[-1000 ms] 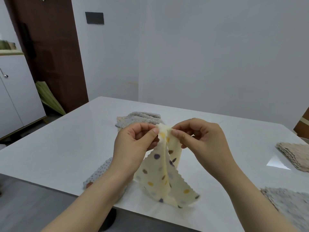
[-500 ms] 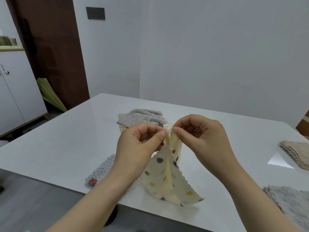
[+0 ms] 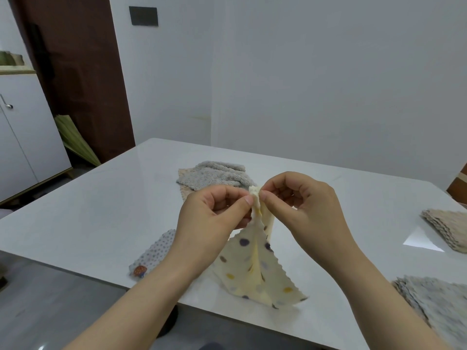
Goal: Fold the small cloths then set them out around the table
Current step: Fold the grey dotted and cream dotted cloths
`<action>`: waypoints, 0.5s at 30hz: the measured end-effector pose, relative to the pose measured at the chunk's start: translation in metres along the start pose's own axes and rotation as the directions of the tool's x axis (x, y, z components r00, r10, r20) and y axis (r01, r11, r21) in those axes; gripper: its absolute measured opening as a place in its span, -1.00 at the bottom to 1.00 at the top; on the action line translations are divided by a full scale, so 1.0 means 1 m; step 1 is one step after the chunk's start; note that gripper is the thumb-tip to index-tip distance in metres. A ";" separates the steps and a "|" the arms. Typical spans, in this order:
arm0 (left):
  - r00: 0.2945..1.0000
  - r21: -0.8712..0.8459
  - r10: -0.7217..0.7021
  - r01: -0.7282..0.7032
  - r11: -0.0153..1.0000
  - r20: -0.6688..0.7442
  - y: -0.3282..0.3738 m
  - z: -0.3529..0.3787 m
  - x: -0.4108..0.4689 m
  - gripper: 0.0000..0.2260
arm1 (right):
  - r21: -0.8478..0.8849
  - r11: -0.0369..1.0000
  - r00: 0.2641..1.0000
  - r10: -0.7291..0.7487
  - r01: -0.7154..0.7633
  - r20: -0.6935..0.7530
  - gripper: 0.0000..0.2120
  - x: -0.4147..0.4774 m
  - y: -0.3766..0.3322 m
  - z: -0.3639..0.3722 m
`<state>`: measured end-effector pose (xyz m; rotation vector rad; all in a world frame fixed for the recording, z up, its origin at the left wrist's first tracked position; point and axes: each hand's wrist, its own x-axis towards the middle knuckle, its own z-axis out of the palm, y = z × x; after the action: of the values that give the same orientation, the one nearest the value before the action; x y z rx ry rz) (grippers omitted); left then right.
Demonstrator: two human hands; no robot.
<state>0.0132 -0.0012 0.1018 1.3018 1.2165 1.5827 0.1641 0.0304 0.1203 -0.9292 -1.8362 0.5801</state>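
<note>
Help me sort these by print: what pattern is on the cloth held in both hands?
Cream cloth with purple, yellow and grey dots; head view.

Δ vs 1.0 s ago: left hand (image 3: 212, 221) and right hand (image 3: 303, 210) pinch closer together. Spotted cloth (image 3: 252, 271) top corner now bunched narrower; lower edge fans further right.

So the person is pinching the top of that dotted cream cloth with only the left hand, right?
No: the head view shows the left hand and the right hand both pinching the top of the dotted cream cloth.
</note>
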 end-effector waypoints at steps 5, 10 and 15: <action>1.000 -0.035 -0.011 0.012 0.999 0.016 0.001 -0.001 -0.001 -0.88 | 0.000 1.000 1.000 0.000 0.000 0.001 -0.89 0.000 0.000 0.001; 0.999 -0.069 -0.046 0.047 0.996 0.014 0.001 -0.001 0.000 -0.89 | -0.004 1.000 1.000 -0.001 0.001 0.011 -0.89 0.000 0.000 0.003; 0.998 -0.078 -0.056 0.057 0.995 0.019 0.002 -0.002 0.001 -0.89 | -0.004 1.000 1.000 -0.006 0.006 0.013 -0.89 -0.001 0.001 0.004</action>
<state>0.0113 -0.0010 0.1042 1.2185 1.1595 1.5609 0.1608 0.0304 0.1180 -0.9250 -1.8517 0.5798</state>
